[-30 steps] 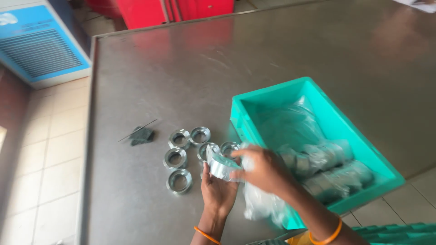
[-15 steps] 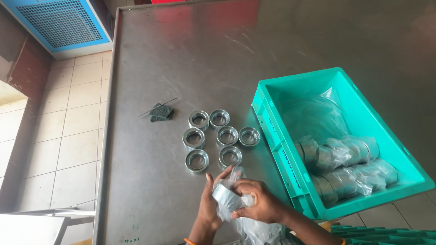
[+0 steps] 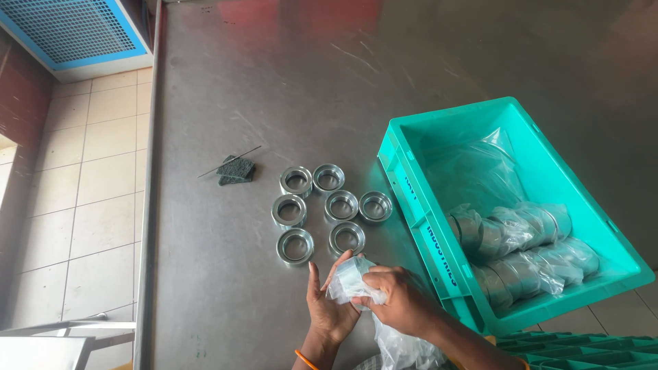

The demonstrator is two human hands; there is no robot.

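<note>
Steel bench | both hands, left hand and right hand, grip bagged ring near bench edge | slippery bag, ring could drop onto rings, imo

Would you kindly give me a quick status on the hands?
Left hand and right hand both gripping plastic-wrapped part. Seven metal rings on table ahead. Nothing obstructing.
</note>
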